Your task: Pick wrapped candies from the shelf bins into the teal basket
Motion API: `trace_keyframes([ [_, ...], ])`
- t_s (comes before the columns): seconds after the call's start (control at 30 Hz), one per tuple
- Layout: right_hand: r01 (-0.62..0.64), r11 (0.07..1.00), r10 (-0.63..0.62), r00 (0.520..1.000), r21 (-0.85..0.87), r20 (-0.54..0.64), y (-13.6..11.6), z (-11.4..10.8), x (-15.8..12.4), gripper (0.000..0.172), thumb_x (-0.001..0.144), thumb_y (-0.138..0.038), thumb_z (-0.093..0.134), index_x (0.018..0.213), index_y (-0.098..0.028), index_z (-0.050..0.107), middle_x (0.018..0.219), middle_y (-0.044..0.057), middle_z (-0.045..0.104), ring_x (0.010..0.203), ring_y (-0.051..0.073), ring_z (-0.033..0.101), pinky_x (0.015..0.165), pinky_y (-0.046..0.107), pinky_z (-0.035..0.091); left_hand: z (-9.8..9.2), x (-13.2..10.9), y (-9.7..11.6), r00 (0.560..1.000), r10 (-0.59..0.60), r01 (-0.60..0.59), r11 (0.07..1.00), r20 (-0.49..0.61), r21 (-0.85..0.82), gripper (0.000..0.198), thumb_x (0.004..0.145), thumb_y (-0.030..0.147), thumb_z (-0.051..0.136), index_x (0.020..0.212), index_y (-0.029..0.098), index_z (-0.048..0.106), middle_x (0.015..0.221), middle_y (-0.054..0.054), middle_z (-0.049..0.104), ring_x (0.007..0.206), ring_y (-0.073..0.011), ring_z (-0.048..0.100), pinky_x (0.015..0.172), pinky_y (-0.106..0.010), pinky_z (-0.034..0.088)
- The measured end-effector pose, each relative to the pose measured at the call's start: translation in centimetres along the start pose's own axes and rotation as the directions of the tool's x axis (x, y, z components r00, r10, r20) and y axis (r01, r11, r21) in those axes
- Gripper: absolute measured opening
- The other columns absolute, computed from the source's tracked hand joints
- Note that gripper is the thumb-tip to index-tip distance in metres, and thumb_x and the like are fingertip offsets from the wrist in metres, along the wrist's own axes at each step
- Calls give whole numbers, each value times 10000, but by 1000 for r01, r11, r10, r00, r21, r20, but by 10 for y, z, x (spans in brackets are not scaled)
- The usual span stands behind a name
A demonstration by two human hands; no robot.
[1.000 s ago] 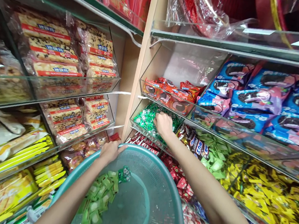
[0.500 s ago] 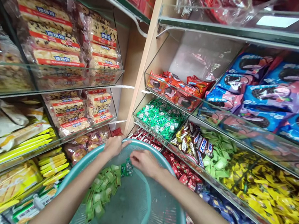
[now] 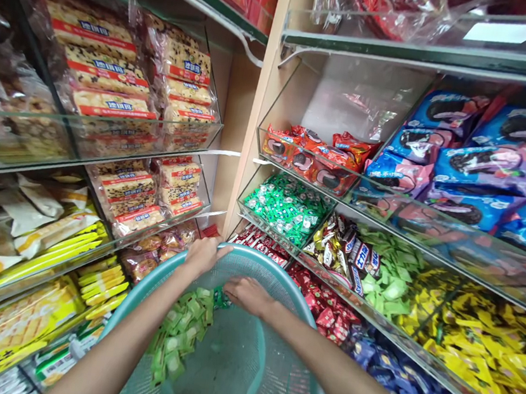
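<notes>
A large teal mesh basket (image 3: pixel 305 279) stands tilted toward me. My left hand (image 3: pixel 200 256) is closed over its far rim, thumb stretched along the edge. My right hand (image 3: pixel 248 294) is inside, back upward, with its fingers together and bent down. Dark green wrapped candies (image 3: pixel 220 298) lie right at its fingertips, partly covered by the hand; whether any are in the fingers is hidden. Pale green wrapped candies (image 3: pixel 178 340) form a heap along the basket's left side, beneath my left forearm.
Glass-fronted bins hold green candies (image 3: pixel 285 206), chocolate bars (image 3: pixel 347 249), pale green candies (image 3: pixel 391 283) and yellow candies (image 3: pixel 480 339). Blue cookie packs (image 3: pixel 482 163) sit above them. Packaged pastries (image 3: pixel 106 69) fill the left shelves. A wooden post (image 3: pixel 256 94) divides the two sides.
My right hand has moved lower inside the basket, covering more of the dark green candies. My left hand stays on the rim. The view has shifted slightly.
</notes>
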State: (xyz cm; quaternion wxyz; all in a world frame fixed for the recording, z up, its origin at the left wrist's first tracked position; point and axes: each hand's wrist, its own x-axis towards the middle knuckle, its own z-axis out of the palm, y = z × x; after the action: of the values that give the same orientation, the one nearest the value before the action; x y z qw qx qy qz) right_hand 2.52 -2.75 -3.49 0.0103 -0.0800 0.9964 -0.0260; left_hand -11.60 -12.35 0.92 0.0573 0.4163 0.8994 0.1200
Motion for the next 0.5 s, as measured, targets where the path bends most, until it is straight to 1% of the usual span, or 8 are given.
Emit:
trace_keyframes([
  [0.13,27,997,-27,1000,-79,2,2,9,-2,170,902,-196,445,877,-186,613,892,39,662,856,168,593,720,265,428,0,1,2,1000,1,-2,1000,7,30,604,843,639,241,1027,214,629,960,-127,692,943,-248,632,803,-325,434],
  [0.23,28,996,-28,1000,-88,1,3,15,-4,155,895,-188,453,915,-191,608,914,44,661,866,165,592,746,279,435,-1,2,5,1000,21,-22,998,6,58,633,843,644,209,1052,215,624,964,-133,692,939,-258,634,793,-337,442],
  [0.3,27,995,-26,1000,-93,8,3,14,-6,164,893,-172,448,940,-192,604,929,48,658,874,163,591,763,286,436,-1,3,6,1000,16,-17,998,15,63,653,839,652,196,1072,214,621,971,-140,690,941,-265,634,789,-341,446],
  [0.4,15,993,-13,1000,-113,26,1,4,-10,180,888,-147,440,952,-198,601,946,43,653,896,167,589,789,300,434,2,6,6,999,3,-5,998,36,62,653,837,652,207,1084,213,623,985,-150,687,947,-271,633,785,-343,451],
  [0.5,-19,991,18,1000,-136,-12,-1,-20,-12,185,889,-151,432,948,-201,600,960,45,643,921,168,578,823,301,420,8,8,5,998,14,-18,998,55,68,620,841,636,236,1098,223,620,996,-147,687,952,-283,632,775,-354,460],
])
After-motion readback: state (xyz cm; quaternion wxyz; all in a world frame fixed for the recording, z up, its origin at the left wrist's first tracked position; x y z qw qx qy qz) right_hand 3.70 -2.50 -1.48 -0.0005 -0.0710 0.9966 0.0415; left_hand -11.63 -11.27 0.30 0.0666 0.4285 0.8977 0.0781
